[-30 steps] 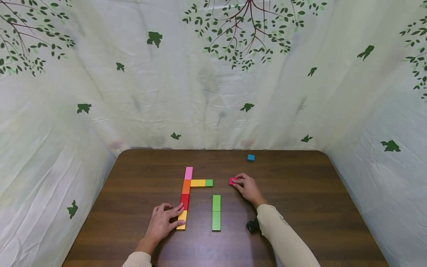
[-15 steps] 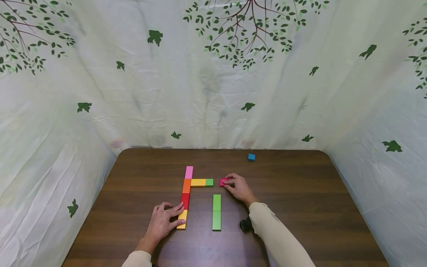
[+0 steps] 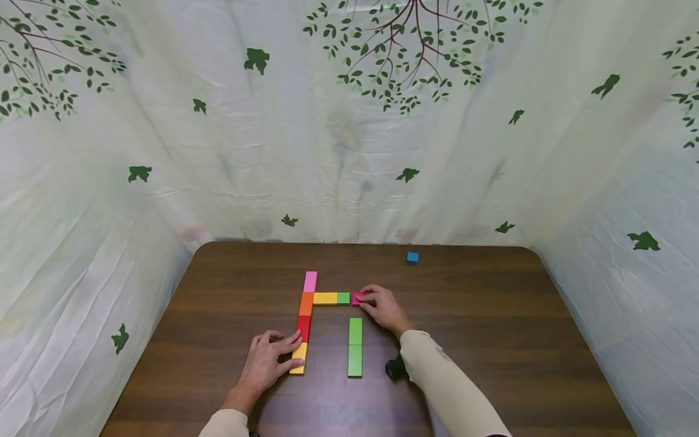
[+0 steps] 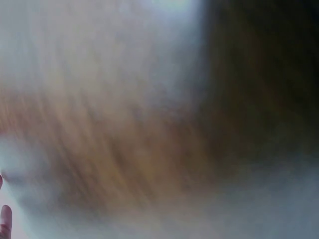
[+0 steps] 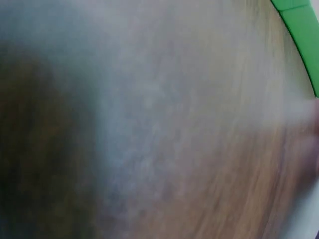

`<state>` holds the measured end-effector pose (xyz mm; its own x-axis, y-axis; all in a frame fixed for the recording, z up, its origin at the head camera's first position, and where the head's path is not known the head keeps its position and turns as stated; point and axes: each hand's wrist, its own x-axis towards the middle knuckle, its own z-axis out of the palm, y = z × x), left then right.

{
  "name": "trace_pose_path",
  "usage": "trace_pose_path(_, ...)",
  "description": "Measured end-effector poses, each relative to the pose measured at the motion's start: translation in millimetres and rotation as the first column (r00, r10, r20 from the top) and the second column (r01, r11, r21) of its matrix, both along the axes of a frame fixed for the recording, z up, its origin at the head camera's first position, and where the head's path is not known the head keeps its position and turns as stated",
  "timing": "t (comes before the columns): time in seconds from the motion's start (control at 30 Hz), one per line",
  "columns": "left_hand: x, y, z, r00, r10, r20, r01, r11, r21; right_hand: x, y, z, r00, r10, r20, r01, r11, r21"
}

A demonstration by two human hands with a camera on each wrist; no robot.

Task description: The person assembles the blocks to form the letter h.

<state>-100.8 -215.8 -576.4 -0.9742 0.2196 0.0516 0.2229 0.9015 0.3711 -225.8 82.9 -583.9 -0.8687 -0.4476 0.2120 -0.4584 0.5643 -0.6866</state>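
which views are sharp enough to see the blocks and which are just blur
Head view: sharp, evenly lit, right hand at the pink block, edges bowed by the wide lens. Left wrist view: all blur. Right wrist view: blurred too, only a green block shows at the top right.

Blue cube (image 3: 412, 257) alone near far edge of bench (image 3: 491, 340), right of centre. Two green blocks (image 3: 355, 347) end to end, near front edge, mid-bench. Leaf-and-bird printed cloth (image 3: 349, 121) behind the bench and on both sides.
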Motion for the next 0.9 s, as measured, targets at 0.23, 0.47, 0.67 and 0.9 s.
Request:
trace_pose_path(0.23,0.6,-0.4,0.2,1.0,-0.004,-0.018,0.004,1.0,0.0,0.6,-2.9,0.8,1.0,-0.005,0.003,0.005,1.0,0.009)
trace_pose_path(0.47,0.1,0.0,-0.2,1.0,0.003,-0.003,-0.003,1.0,-0.005,0.6,-4.2,0.3,1.0,-0.006,0.007,0.006,1.0,0.01)
trace_pose_path(0.67,0.6,0.3,0.3,1.0,-0.003,-0.007,0.002,1.0,-0.006,1.3,-5.5,1.1,1.0,-0.01,0.011,0.009,1.0,0.008)
trace_pose_path(0.9,1.2,0.7,1.5,1.0,-0.001,-0.015,0.001,1.0,0.0,0.3,-6.7,2.0,1.0,-0.015,0.008,0.015,0.999,0.03)
